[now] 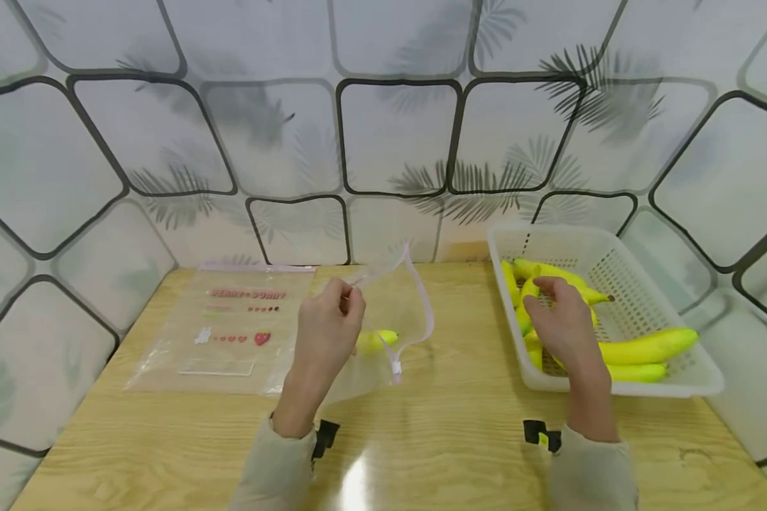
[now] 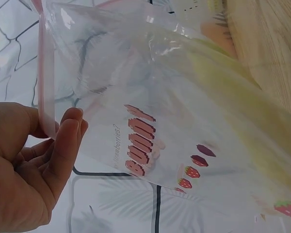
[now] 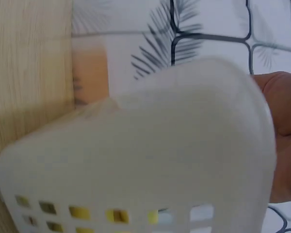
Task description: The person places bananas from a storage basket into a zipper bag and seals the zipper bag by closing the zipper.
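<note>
My left hand (image 1: 330, 323) pinches the rim of a clear zip bag (image 1: 399, 301) with a pink zip edge. The bag's mouth gapes toward the right, and a yellow banana (image 1: 383, 338) lies inside. In the left wrist view, thumb and fingertips hold the pink zip strip (image 2: 46, 92); the banana (image 2: 233, 82) shows blurred through the printed plastic. My right hand (image 1: 565, 319) is over the left part of a white basket, close above several bananas (image 1: 645, 346), thumb and fingers apart. In the right wrist view, the basket wall (image 3: 150, 145) hides its fingertips.
The white perforated basket (image 1: 684, 389) stands at the right of the wooden table (image 1: 460, 440). Flat on the left lies another clear bag (image 1: 166, 355) with red print and a pink zip. Patterned cloth walls (image 1: 396, 135) enclose the table's back and sides.
</note>
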`<action>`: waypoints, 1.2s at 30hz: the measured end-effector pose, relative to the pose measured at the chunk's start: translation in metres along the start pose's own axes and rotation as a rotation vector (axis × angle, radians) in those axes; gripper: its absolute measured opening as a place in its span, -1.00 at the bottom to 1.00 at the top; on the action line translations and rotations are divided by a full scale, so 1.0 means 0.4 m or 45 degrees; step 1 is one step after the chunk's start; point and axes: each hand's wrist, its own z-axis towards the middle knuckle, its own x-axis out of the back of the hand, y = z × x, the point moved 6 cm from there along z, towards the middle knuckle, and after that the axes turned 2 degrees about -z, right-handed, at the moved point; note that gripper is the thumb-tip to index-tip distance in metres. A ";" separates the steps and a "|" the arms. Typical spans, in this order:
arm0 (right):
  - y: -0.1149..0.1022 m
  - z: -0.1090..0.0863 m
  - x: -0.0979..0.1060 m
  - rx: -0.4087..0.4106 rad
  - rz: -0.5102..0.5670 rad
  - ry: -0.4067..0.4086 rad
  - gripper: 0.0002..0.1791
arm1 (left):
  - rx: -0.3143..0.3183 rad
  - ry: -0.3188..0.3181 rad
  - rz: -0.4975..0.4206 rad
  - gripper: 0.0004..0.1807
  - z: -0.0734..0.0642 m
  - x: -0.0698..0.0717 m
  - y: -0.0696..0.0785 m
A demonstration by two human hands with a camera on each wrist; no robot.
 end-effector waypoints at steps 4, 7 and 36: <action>0.037 0.009 0.018 -0.050 -0.084 0.057 -0.42 | -0.005 -0.008 0.009 -0.80 -0.003 -0.003 -0.002; 0.067 0.013 0.025 -0.110 -0.142 0.085 -0.43 | 0.005 -0.020 0.011 -0.80 -0.006 -0.004 -0.006; 0.179 0.032 0.015 -0.351 -0.406 -0.191 0.03 | 0.061 -0.038 0.025 -0.79 0.001 0.004 -0.015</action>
